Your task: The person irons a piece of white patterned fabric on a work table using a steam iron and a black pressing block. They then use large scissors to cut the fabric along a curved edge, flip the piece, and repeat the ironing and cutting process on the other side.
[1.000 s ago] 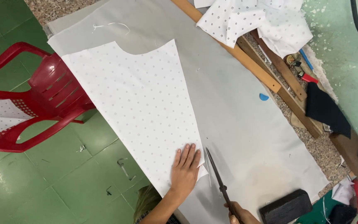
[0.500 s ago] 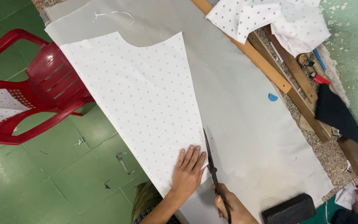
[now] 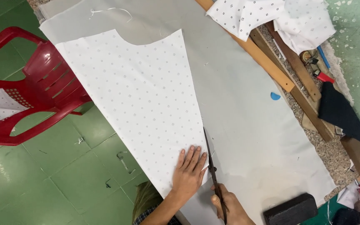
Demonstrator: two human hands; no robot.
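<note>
My right hand [image 3: 230,207] is cut off by the bottom edge, hiding the long dark metal scissors' [image 3: 211,166] handles. The red plastic chair [image 3: 30,96] runs off the left edge.

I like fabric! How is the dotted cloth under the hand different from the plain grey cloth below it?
The dotted cloth is white with small marks; the grey cloth is plain. The dotted cloth is smaller and cut to a tapered shape with a curved notch; the grey cloth is a wider sheet. The dotted one lies on top. Both lie flat.
</note>
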